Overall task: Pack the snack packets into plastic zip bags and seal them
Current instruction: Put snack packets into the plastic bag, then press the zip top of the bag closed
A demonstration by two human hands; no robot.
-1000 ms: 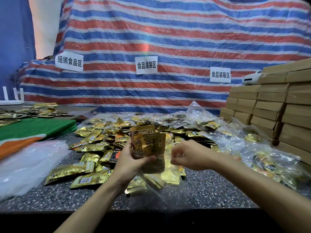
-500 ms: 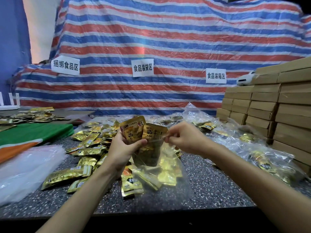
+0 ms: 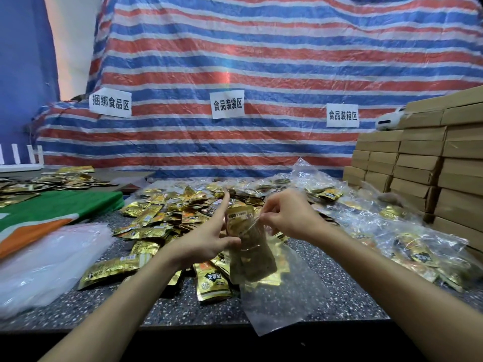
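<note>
Left hand (image 3: pixel 206 240): is gripping the snack packets (image 3: pixel 241 226) from the left side, with the thumb pressing across the front of the bundle. The index finger is sticking straight up beside the bundle's top, and the other fingers are lying hidden behind it.
Right hand (image 3: pixel 288 218): is pinching the zip bag (image 3: pixel 277 304) at its mouth rim, with the fingers (image 3: pixel 271 205) curled tight on the thin plastic edge, just right of the bundle.
Snack packets: are standing upright as a gold bundle between the two hands, above the desk. The lower part is sitting inside the clear bag and the top is poking out of the mouth.
Zip bag: is hanging down from the right hand, with its loose bottom trailing toward the near edge of the desk.
Desk (image 3: pixel 350 286): is carrying a speckled dark top.
Loose packets (image 3: pixel 154 226): are lying in a gold heap behind and left of the hands.
Empty bags (image 3: pixel 47 259): are lying in a pile at the near left.
Filled bags (image 3: pixel 407 246): are lying heaped at the right.
Cardboard boxes (image 3: pixel 418 165): are standing stacked at the far right.
Striped tarp (image 3: pixel 261 74): is hanging behind, carrying three paper signs (image 3: pixel 226 104).
</note>
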